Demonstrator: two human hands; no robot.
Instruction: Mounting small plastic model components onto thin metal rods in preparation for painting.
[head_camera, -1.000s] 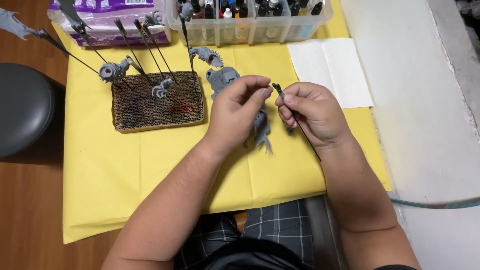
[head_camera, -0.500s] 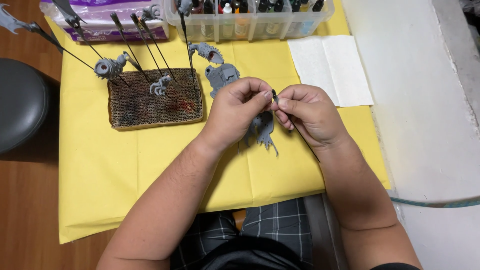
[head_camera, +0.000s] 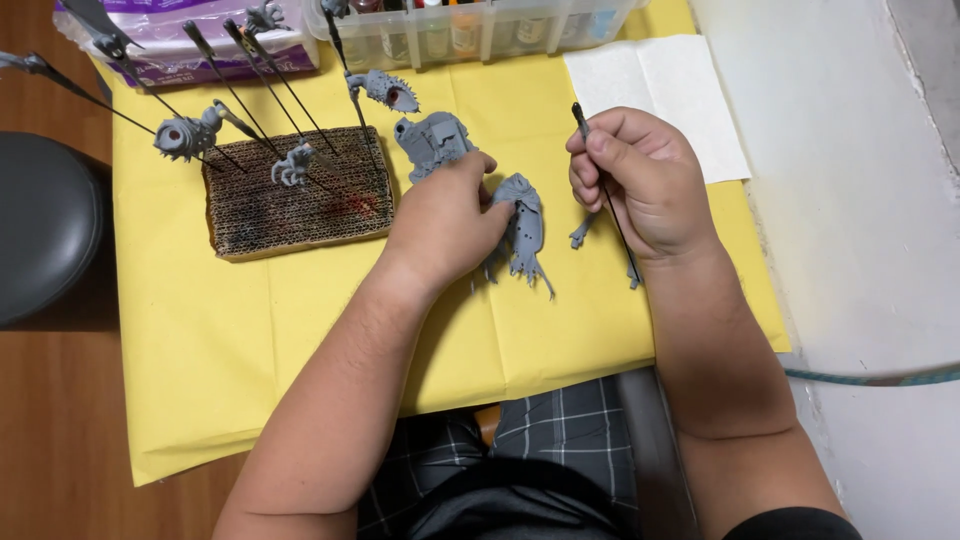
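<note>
My right hand (head_camera: 640, 180) is closed around a thin dark rod (head_camera: 583, 120), whose tip sticks up above my fingers and whose tail runs down under the palm. My left hand (head_camera: 447, 215) rests fingers-down on a grey miniature part (head_camera: 527, 225) with ragged trailing edges, lying on the yellow paper sheet (head_camera: 300, 320). A boxy grey miniature piece (head_camera: 432, 140) lies just above my left hand. Small grey bits (head_camera: 581, 235) lie by my right hand.
A brown cardboard block (head_camera: 290, 205) at the left holds several thin rods with grey miniature parts (head_camera: 185, 135) on their tips. A clear tray of paint bottles (head_camera: 470, 30) and a purple packet (head_camera: 190, 50) stand at the back. White paper towel (head_camera: 660, 85) lies right.
My hands have separated. The left hand dropped from the rod's tip onto the grey part on the sheet, and the right hand lifted the rod upright, up and to the right.
</note>
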